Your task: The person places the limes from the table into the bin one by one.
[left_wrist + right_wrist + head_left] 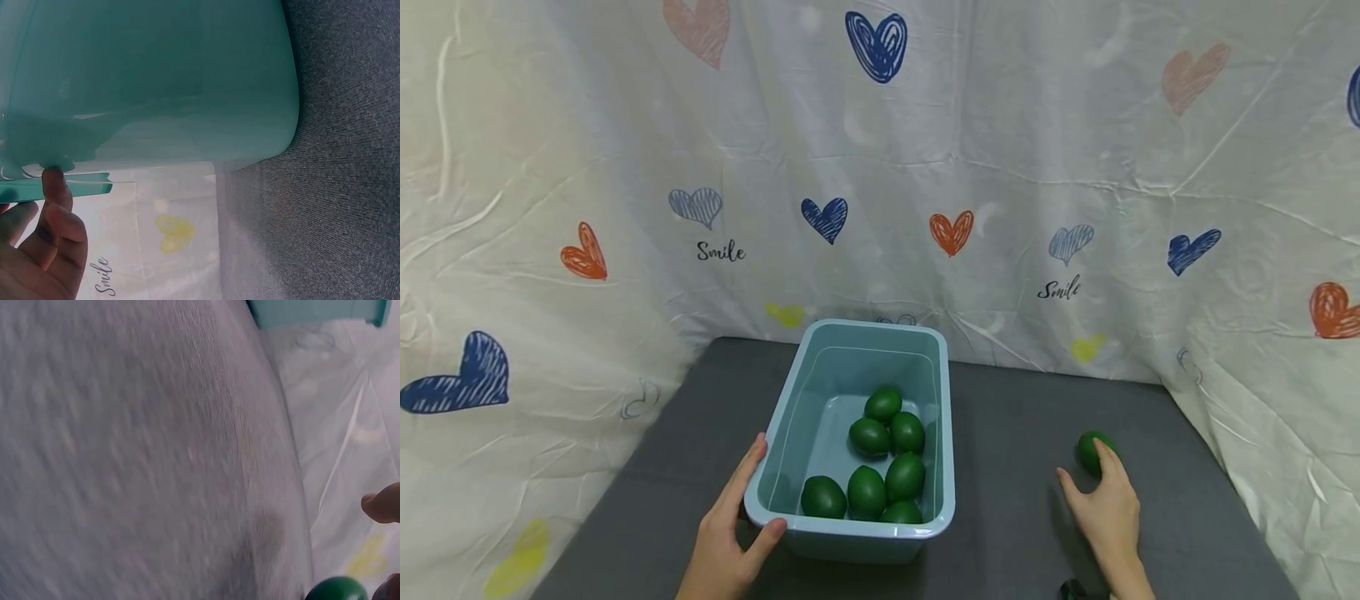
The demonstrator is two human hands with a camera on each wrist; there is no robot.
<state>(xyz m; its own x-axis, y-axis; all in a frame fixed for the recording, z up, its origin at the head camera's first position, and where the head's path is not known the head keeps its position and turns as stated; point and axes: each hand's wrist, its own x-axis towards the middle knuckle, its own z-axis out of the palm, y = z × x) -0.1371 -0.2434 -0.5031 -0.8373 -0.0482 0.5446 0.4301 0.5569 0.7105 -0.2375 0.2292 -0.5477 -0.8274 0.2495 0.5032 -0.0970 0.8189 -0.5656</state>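
A light blue plastic bin (853, 525) stands on the dark table, with several smooth dark green oval fruits, lime-like, lying in its right and near parts. My left hand (724, 518) holds the bin's near left corner, thumb at the front rim and fingers along the left side. In the left wrist view, fingertips (55, 187) press up under the rim. Out to the right, a single green fruit (1088, 452) lies on the table. My right hand (1108, 504) reaches over its near side, thumb and forefinger spread apart. In the right wrist view that fruit (337, 590) shows beside a fingertip.
The grey table (1007, 433) extends to both sides of the bin. A white curtain (880, 167) printed with hearts and "Smile" hangs behind it and down along the sides. A small black object (1072, 590) shows by the right wrist.
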